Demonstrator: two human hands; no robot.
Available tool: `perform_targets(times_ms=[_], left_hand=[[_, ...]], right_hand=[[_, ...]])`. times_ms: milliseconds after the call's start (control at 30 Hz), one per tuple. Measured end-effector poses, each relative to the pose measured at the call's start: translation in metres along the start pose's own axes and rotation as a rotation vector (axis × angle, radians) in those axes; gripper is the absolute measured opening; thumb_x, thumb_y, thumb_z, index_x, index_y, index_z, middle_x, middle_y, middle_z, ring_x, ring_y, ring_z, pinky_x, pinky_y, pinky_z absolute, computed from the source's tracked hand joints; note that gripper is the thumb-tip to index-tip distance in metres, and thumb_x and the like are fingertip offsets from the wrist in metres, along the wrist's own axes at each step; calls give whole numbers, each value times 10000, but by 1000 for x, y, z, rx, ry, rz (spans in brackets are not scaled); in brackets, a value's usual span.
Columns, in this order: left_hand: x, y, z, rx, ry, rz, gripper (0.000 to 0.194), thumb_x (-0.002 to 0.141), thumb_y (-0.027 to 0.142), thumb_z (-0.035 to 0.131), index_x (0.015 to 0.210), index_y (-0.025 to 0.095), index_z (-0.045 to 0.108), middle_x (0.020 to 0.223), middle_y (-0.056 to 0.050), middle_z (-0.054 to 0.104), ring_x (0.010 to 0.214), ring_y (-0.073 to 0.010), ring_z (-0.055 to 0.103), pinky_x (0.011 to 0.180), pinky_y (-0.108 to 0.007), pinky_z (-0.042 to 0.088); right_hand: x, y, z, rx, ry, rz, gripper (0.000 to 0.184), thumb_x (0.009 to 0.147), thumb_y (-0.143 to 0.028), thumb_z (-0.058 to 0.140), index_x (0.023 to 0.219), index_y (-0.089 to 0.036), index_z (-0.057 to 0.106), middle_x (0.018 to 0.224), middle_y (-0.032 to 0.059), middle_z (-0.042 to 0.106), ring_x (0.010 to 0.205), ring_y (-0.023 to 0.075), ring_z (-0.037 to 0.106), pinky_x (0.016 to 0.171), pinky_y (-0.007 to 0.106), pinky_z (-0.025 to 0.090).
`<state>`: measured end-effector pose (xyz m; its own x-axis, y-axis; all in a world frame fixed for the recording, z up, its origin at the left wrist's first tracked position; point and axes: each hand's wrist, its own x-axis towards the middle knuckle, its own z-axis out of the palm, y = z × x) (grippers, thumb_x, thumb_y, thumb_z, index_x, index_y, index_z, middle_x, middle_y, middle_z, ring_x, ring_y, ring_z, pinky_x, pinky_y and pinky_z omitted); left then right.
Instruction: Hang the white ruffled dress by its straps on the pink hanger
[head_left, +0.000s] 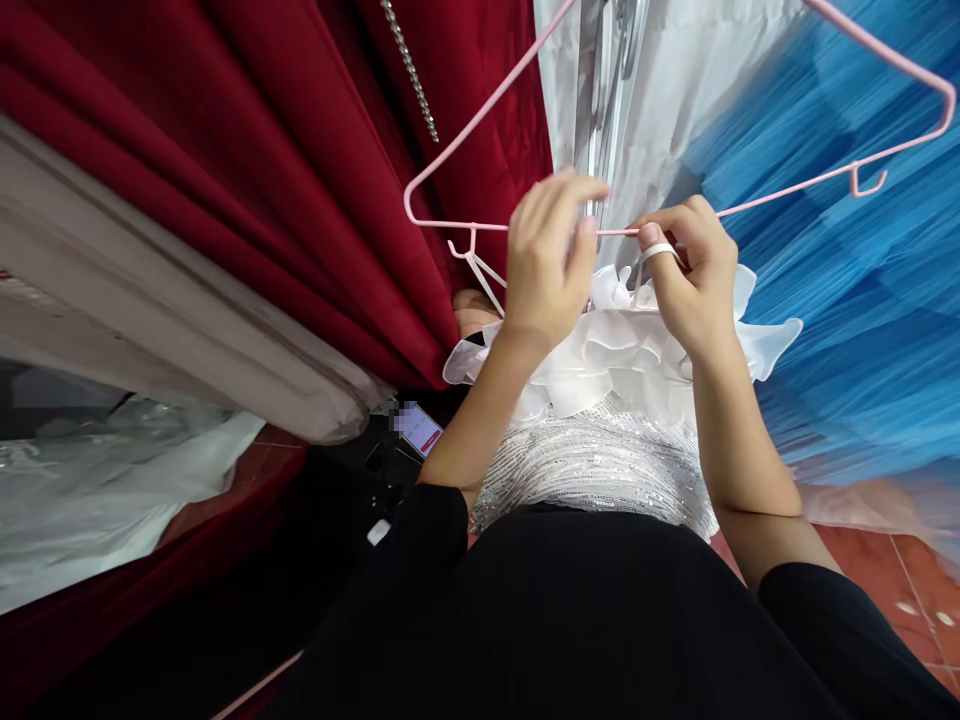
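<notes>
A thin pink wire hanger (757,190) hangs in front of me, its bottom bar running across the middle. My left hand (547,260) pinches that bar near its centre, fingers curled. My right hand (694,270) is closed just to the right, with a white strap (658,250) looped round its thumb at the bar. Below both hands hangs a white dress with a ruffled top (607,350) and a silver sequinned bodice (600,465). A second white strap (484,275) dangles from the hanger's left notch.
Dark red velvet gowns (262,170) hang at the left, one with a rhinestone strap (411,70). A blue tulle dress (862,300) fills the right. Silver-white garments (637,80) hang behind. Plastic-wrapped white fabric (97,490) lies at lower left. A phone (420,428) lies on the red-tiled floor (900,570).
</notes>
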<state>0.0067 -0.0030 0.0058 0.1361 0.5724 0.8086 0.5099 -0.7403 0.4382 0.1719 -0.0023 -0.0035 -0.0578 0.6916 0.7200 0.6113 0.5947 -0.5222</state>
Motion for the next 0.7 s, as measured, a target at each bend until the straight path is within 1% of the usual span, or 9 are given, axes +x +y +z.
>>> perform_targets(times_ms=[167, 233, 333, 400, 433, 467, 533, 600, 700], left_hand=[[-2, -11, 25, 134, -173, -106, 345, 1018, 396, 299, 1031, 243, 607, 1001, -54, 671, 1084, -250, 579, 1072, -459, 309], [0, -18, 20, 78, -175, -130, 325, 999, 423, 359, 961, 239, 625, 941, -51, 666, 1046, -262, 582, 1060, -461, 310], [6, -26, 4, -38, -204, -128, 283, 961, 427, 467, 870, 229, 646, 826, -42, 647, 982, -276, 585, 1064, -493, 295], [7, -26, -5, -75, -231, -122, 266, 958, 403, 483, 869, 224, 659, 801, -41, 641, 960, -279, 578, 1067, -518, 287], [7, -24, -7, -78, -240, -122, 263, 961, 389, 478, 881, 223, 664, 805, -42, 643, 954, -278, 574, 1068, -525, 286], [7, -21, -8, -74, -247, -124, 259, 965, 376, 472, 893, 223, 669, 811, -42, 645, 946, -275, 571, 1068, -526, 288], [6, -15, -8, -67, -249, -135, 249, 967, 350, 469, 908, 225, 676, 824, -39, 652, 931, -265, 570, 1062, -516, 300], [6, -11, -7, -81, -247, -149, 238, 963, 332, 478, 906, 225, 683, 823, -37, 658, 914, -259, 573, 1051, -505, 317], [6, -8, -9, -138, -246, -168, 213, 948, 322, 513, 879, 222, 688, 805, -36, 658, 910, -259, 582, 1061, -505, 311]], right_hand=[[-4, -2, 0, 22, 121, -28, 139, 939, -346, 519, 971, -293, 643, 997, 60, 542, 948, 194, 520, 758, 359, 484], [-6, 1, -8, 61, 389, -73, 123, 881, -192, 559, 930, -259, 649, 1039, 75, 521, 1018, 215, 507, 709, 339, 467], [-8, 14, -36, 70, 749, -52, 322, 706, 22, 521, 892, -212, 641, 1011, 73, 545, 959, 196, 528, 562, 273, 342], [-11, 28, -61, 7, 693, 68, 383, 617, 40, 549, 896, -205, 638, 936, 40, 611, 833, 159, 557, 525, 256, 267], [-14, 36, -73, -22, 594, 170, 265, 612, 2, 608, 791, -191, 633, 798, 21, 609, 688, 128, 529, 513, 256, 261], [-16, 44, -83, -80, 493, 278, 129, 637, -52, 638, 655, -176, 610, 625, 3, 550, 551, 96, 449, 493, 265, 240], [-19, 58, -97, -90, 386, 461, 241, 643, -95, 642, 469, -178, 497, 443, -34, 377, 423, 59, 292, 452, 277, 185], [-16, 66, -102, 75, 385, 585, 295, 635, -73, 576, 418, -191, 414, 413, -44, 302, 383, 52, 234, 426, 280, 140], [-1, 67, -99, 376, 475, 692, 240, 656, -71, 457, 453, -199, 436, 457, -1, 409, 352, 64, 260, 407, 281, 121]])
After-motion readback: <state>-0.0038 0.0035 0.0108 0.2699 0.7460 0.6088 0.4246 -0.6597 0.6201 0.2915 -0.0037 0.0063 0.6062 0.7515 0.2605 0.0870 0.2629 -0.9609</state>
